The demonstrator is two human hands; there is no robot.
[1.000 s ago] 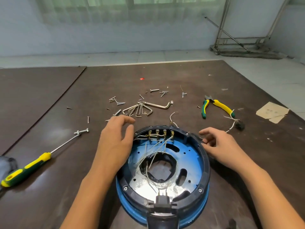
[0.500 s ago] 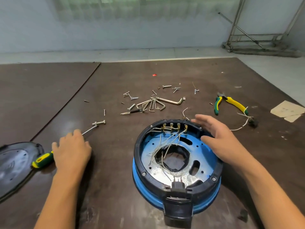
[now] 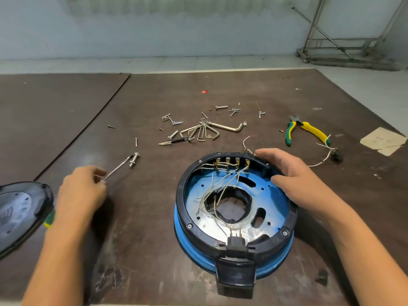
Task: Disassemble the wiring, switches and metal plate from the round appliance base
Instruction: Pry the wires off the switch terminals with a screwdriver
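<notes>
A dark brown table (image 3: 220,89) carries the round appliance base (image 3: 182,202), which sits near its front edge, open side up. Its blue metal plate (image 3: 271,195) is in place inside. A black cover (image 3: 19,213) lies at the far left. The right hand (image 3: 293,180) rests on the base's far right rim with its fingers (image 3: 260,153) nearly straight and thumb inside, pressing rather than clasping, it seems. The left hand (image 3: 81,193) has its fingers curled round a screwdriver (image 3: 117,168). Beyond lie yellow-green pliers (image 3: 309,131) and hex keys (image 3: 205,131). White wires (image 3: 220,182) run from four switch terminals (image 3: 231,162). Screws (image 3: 220,107) are scattered behind.
</notes>
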